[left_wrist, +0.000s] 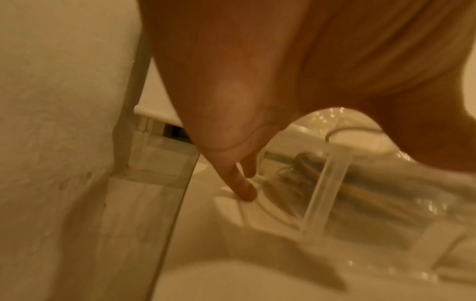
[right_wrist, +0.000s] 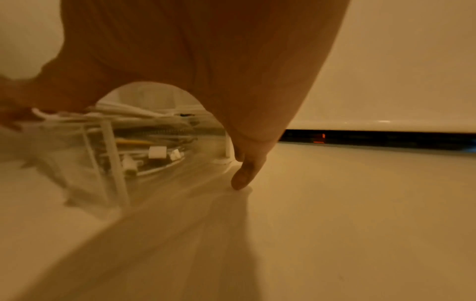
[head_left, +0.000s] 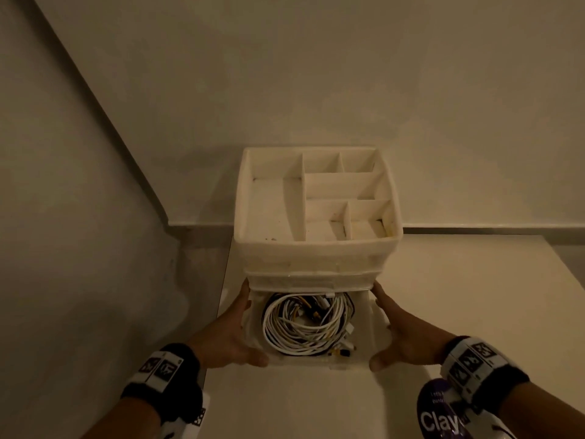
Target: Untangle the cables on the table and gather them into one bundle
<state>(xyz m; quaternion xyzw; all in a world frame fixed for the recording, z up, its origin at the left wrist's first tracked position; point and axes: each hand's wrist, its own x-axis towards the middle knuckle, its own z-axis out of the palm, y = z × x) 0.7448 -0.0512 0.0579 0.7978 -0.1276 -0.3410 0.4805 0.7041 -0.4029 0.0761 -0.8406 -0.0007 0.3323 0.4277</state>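
Observation:
A coil of white cables [head_left: 307, 324], with a few dark and yellow ones mixed in, lies in a clear drawer [head_left: 367, 337] that sticks out from the bottom of a white organiser [head_left: 316, 251]. My left hand [head_left: 237, 327] lies flat against the drawer's left side, thumb across the front corner. My right hand [head_left: 392, 324] mirrors it on the right side. In the left wrist view straight fingers [left_wrist: 244, 189] reach down beside the drawer, with the cables [left_wrist: 309, 169] blurred behind its clear wall. The right wrist view shows cables [right_wrist: 144, 146] and white plugs beside my fingers [right_wrist: 244, 175].
The organiser's top tray has several bare compartments. It stands on a white table [head_left: 316, 403] against the wall, close to the table's left edge [head_left: 221, 312]. A purple item marked "Clay" [head_left: 440, 416] sits under my right wrist.

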